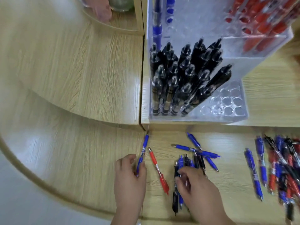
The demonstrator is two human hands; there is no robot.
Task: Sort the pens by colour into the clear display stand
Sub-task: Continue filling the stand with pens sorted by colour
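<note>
Several pens (175, 201) half-hidden by rt hand (197, 188), pen pile (283, 168) cut off

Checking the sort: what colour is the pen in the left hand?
The pen is blue; head view.

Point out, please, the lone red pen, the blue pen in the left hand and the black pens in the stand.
lone red pen (158, 169): head view, mid-barrel.
held blue pen (143, 148): head view, exposed barrel.
black pens (186, 78): head view, middle of the cluster.
</note>
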